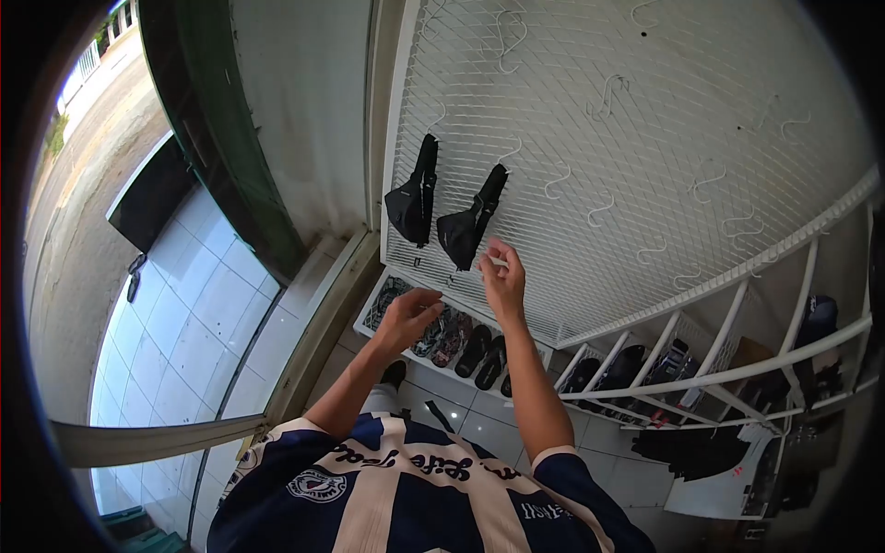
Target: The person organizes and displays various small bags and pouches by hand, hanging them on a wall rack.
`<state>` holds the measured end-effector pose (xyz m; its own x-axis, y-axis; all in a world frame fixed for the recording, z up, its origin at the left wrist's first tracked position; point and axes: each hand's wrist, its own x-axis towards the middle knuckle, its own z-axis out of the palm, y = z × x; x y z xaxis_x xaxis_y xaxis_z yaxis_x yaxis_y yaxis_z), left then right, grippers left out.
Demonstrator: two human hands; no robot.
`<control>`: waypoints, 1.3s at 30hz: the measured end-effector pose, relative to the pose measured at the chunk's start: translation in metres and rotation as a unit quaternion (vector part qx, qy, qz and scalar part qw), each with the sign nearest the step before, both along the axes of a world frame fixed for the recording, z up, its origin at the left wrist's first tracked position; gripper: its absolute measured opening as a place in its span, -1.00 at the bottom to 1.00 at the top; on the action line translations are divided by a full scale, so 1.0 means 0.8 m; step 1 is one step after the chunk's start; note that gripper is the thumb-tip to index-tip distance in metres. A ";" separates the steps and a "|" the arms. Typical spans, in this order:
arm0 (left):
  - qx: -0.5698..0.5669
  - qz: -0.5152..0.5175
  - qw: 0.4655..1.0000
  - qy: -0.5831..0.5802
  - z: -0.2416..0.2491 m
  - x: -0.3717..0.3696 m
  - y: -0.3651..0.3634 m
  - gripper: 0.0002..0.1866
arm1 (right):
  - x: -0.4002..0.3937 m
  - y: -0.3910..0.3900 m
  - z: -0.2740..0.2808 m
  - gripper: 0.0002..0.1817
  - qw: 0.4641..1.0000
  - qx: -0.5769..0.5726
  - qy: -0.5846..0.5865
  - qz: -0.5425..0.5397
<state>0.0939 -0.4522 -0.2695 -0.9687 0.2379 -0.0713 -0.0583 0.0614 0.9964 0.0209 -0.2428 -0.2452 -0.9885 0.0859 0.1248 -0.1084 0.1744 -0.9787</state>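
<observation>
Black pouch bags: two hung on white S-hooks on the white wire grid panel (645, 111). Left bag (412, 195) hung near the panel's left edge; right bag (468, 221) hung just beside it, slightly lower, tilted.

Far left of view: tiled floor (184, 313) and a dark green door frame (221, 138), with road beyond.

Left hand (408, 316) was below the left bag, apart from it, fingers curled inward; whether it held anything could not be told. Behind it, a low white rack (369, 323) held pairs of sandals (461, 341).

Right hand (503, 272) was raised just right of the right bag's lower end, near it; contact could not be confirmed. Thumb and fingertips were pinched together on what looked like a small white piece, possibly a hook, too small to identify.

Right of the hands: further empty S-hooks (604, 210) on the grid, then white shelving (737, 369) with dark items below.
</observation>
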 end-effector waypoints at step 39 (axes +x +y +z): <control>0.175 -0.006 0.981 0.083 0.069 -0.338 0.091 -0.83 | -0.139 -0.026 0.001 -0.74 0.971 0.038 0.114 -0.207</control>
<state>-0.1762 -0.3792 -0.2146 -0.9571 0.2310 0.1748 0.1048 -0.2863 0.9524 -0.0906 -0.2640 -0.2440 -0.8173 0.4512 0.3585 -0.2267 0.3201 -0.9198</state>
